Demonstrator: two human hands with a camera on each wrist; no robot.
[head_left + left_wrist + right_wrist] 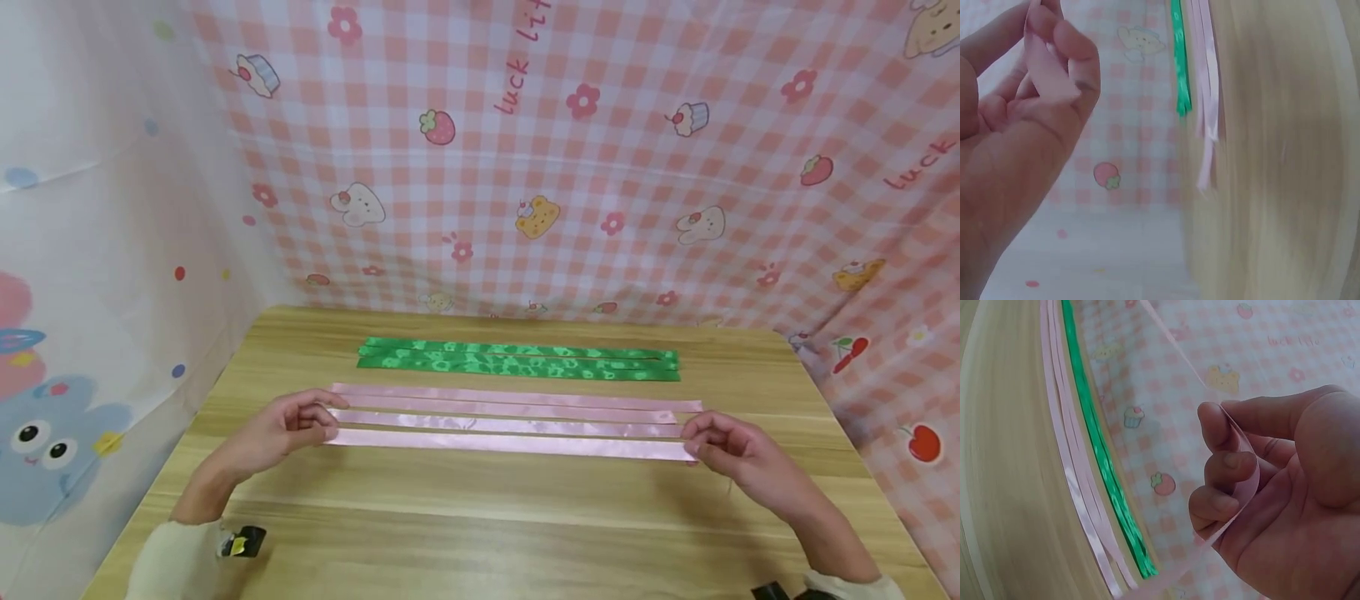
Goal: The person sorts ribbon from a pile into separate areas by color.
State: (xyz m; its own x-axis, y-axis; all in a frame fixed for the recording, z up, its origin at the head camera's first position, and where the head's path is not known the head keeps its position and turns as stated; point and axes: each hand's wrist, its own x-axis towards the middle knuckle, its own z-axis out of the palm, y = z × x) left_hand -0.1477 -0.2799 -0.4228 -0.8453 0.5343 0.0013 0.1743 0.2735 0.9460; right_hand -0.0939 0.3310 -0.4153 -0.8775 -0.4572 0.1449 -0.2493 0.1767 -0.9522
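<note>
A pink satin ribbon (510, 445) stretches between both hands, nearest the person. My left hand (277, 429) pinches its left end; in the left wrist view a short pink ribbon tail (1050, 74) hangs over the fingers. At the other end, my right hand (750, 462) pinches the ribbon between thumb and forefinger. The right wrist view shows a length of that ribbon (1248, 484) running down past the curled fingers. Just behind lie more pink ribbons (510, 422), side by side and roughly parallel. Farther back are several shiny green ribbons (517, 369), also laid lengthwise.
The wooden table (465, 533) has rounded far corners. A pink checked cloth (480, 175) hangs behind it and on the right, and a white cloth with cartoon figures (112, 250) hangs on the left. Dark devices sit at both wrists.
</note>
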